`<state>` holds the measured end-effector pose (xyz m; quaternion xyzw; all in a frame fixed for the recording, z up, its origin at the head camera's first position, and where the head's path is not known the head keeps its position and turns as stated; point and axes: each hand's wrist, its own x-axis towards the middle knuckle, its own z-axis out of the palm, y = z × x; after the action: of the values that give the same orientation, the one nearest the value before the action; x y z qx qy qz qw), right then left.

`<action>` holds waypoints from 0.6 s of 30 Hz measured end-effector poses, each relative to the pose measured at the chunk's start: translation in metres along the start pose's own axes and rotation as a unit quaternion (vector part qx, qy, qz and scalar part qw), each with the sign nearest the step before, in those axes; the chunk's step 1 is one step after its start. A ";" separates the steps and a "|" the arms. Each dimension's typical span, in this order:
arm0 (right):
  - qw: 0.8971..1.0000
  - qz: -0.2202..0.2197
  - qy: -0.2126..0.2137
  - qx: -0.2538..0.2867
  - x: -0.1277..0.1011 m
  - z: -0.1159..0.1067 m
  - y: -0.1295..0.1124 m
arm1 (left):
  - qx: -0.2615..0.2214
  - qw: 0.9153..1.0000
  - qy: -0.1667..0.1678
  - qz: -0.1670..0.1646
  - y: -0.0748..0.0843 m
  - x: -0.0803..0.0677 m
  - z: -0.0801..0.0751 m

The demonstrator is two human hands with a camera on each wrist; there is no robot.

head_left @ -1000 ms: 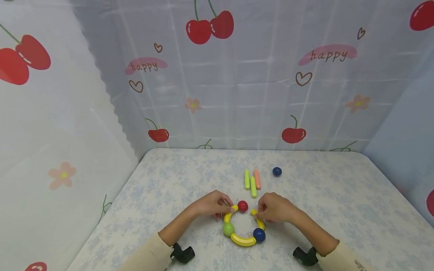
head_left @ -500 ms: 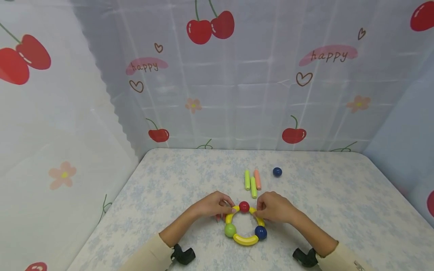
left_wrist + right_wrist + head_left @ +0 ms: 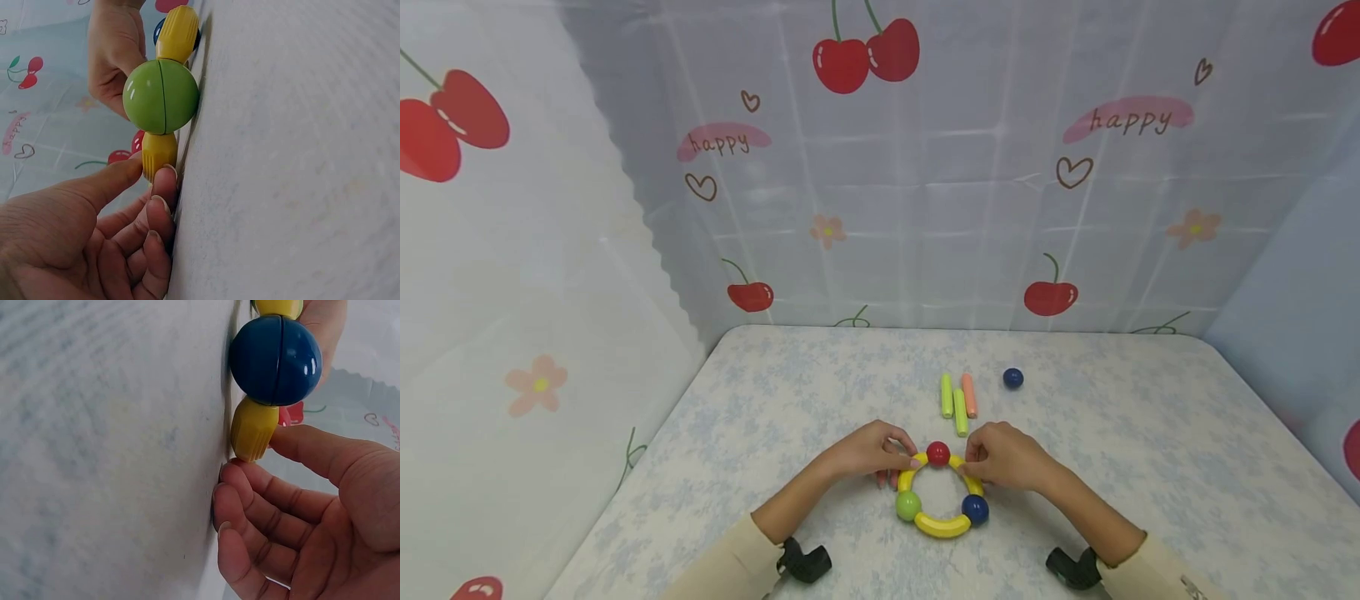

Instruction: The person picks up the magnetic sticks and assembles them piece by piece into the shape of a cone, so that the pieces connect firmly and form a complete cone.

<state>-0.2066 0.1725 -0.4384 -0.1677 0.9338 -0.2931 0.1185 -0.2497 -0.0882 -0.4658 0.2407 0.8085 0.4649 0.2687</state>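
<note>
A closed ring of three yellow curved rods and three balls lies on the table before me. The red ball [image 3: 937, 453] sits at its far side, the green ball [image 3: 907, 506] at near left and the blue ball [image 3: 975, 509] at near right. My left hand [image 3: 868, 451] pinches the left curved rod [image 3: 159, 156] between thumb and fingers. On the other side, my right hand [image 3: 1011, 457] pinches the right curved rod [image 3: 254, 430]. The front curved rod [image 3: 943, 527] joins the green and blue balls, with neither hand on it.
Beyond the ring lie two light green sticks [image 3: 961, 413] and an orange stick [image 3: 970, 396]. A loose dark blue ball [image 3: 1012, 378] rests to their right. The patterned table [image 3: 820, 375] ends at a cherry-print curtain [image 3: 925, 208].
The gap between the red ball and the right curved rod has closed as they came together, making the ring whole. Both hands keep their hold.
</note>
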 end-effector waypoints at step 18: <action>0.993 -0.017 0.112 -0.029 0.023 -0.049 0.007 | 0.004 1.000 -0.010 -0.008 0.000 0.000 -0.002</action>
<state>-0.2445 0.1938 -0.4064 -0.1531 0.9462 -0.2852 0.0028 -0.2511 -0.0895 -0.4654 0.2397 0.8095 0.4572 0.2797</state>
